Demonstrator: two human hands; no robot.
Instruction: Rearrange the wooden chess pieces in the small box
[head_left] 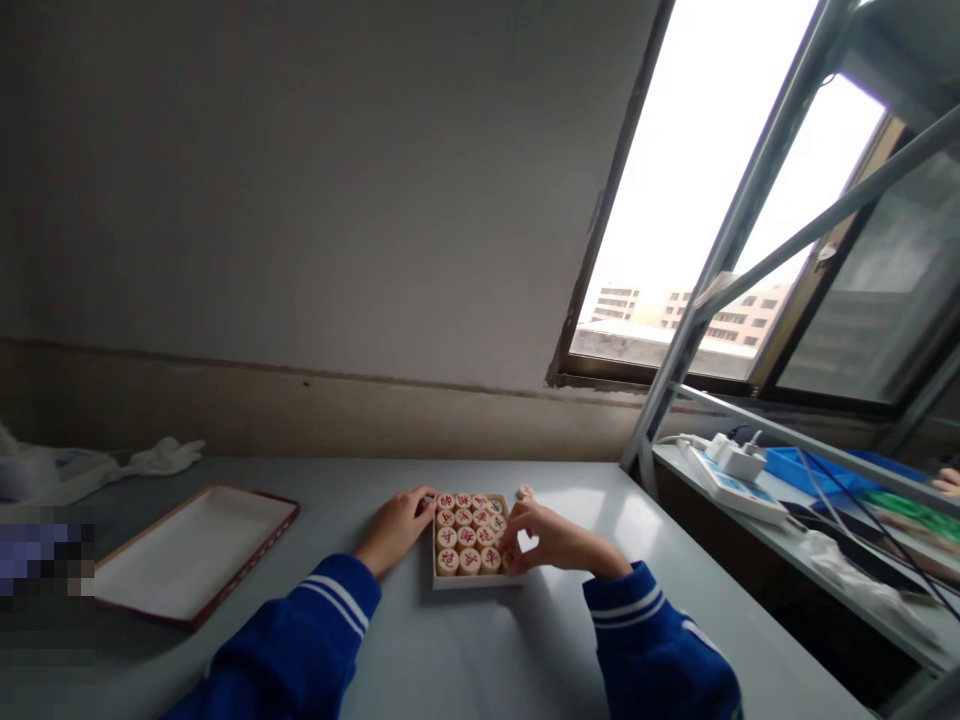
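A small white box (450,582) sits on the grey table and holds several round pale chess pieces (466,528) marked in red. My left hand (399,524) rests against the box's left edge, fingers curled against the box's wall. My right hand (546,538) is at the box's right side, fingers pinched on a round piece (511,560) at the lower right corner. One more piece (524,492) lies just beyond the box near my right fingers. Both arms wear blue sleeves with white stripes.
A flat white tray with a dark red rim (247,560) lies to the left. White cloth gloves (161,456) lie at the far left by the wall. A metal shelf (757,500) with a power strip and blue bins stands to the right, under a window.
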